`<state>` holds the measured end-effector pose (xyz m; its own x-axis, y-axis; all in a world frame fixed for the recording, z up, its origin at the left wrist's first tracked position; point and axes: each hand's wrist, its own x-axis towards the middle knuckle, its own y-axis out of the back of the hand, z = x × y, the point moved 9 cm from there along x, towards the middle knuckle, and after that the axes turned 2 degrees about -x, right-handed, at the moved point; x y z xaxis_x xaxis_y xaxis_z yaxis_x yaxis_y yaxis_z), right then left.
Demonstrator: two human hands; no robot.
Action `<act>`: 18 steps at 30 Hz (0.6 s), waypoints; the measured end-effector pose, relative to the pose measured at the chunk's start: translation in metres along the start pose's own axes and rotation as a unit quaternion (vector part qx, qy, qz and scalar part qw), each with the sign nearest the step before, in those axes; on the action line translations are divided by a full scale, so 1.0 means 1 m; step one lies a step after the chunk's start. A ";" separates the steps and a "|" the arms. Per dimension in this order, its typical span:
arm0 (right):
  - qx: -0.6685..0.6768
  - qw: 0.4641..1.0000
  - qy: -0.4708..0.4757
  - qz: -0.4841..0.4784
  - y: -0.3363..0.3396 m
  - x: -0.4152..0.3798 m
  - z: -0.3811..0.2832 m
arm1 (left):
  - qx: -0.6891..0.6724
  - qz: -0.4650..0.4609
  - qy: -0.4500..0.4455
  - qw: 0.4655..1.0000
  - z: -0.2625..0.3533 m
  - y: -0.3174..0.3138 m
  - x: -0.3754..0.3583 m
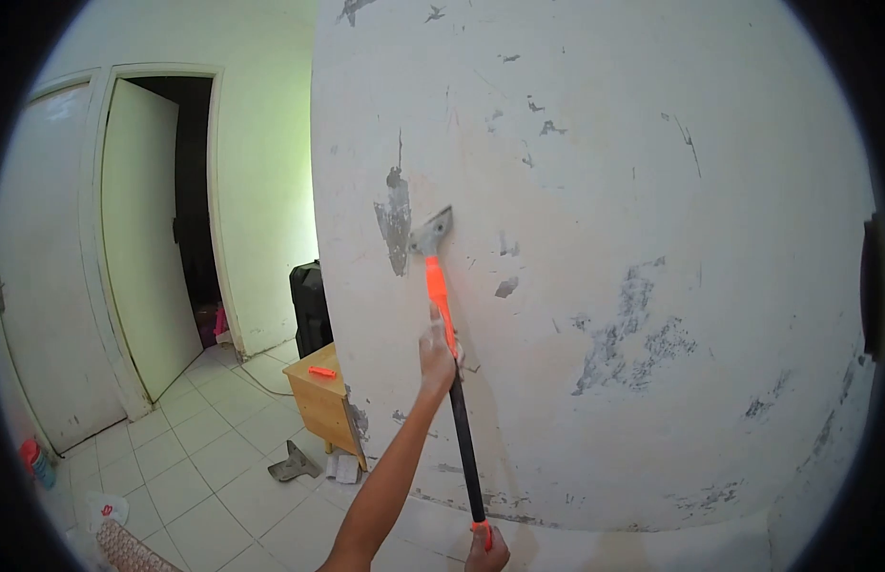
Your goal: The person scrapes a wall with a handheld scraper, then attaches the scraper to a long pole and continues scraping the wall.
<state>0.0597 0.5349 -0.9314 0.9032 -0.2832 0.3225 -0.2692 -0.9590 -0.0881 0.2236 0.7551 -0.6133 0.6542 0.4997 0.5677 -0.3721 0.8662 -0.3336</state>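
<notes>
A long-handled scraper (464,439) with an orange neck, a black shaft and an orange end stands nearly upright before the white wall (557,191). Its grey metal head (433,232) is at the wall, just right of a grey patch of bare plaster (395,219). My left hand (438,355) is wrapped round the upper part of the handle, where the orange meets the black. Lower down, near the bottom edge of the view, my right hand (487,551) grips the orange end.
A wooden cabinet (320,405) with an orange tool (322,372) on top stands left of the wall, a black case (311,310) behind it. A grey blade-like piece (294,463) lies on the tiled floor (209,477). Farther left, a door (147,229) stands ajar.
</notes>
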 end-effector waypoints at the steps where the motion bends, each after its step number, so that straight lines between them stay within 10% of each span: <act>1: -0.013 1.000 -0.005 -0.014 -0.003 0.002 -0.006 | 0.004 -0.007 -0.003 1.000 0.010 -0.001 0.010; 18: -0.055 0.998 -0.016 -0.031 -0.015 0.001 -0.030 | -0.003 -0.023 0.023 0.999 0.020 0.007 0.019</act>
<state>0.0548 0.5492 -0.9016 0.9290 -0.2251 0.2939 -0.2462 -0.9685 0.0364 0.2199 0.7708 -0.5898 0.7006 0.4581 0.5470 -0.3368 0.8882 -0.3124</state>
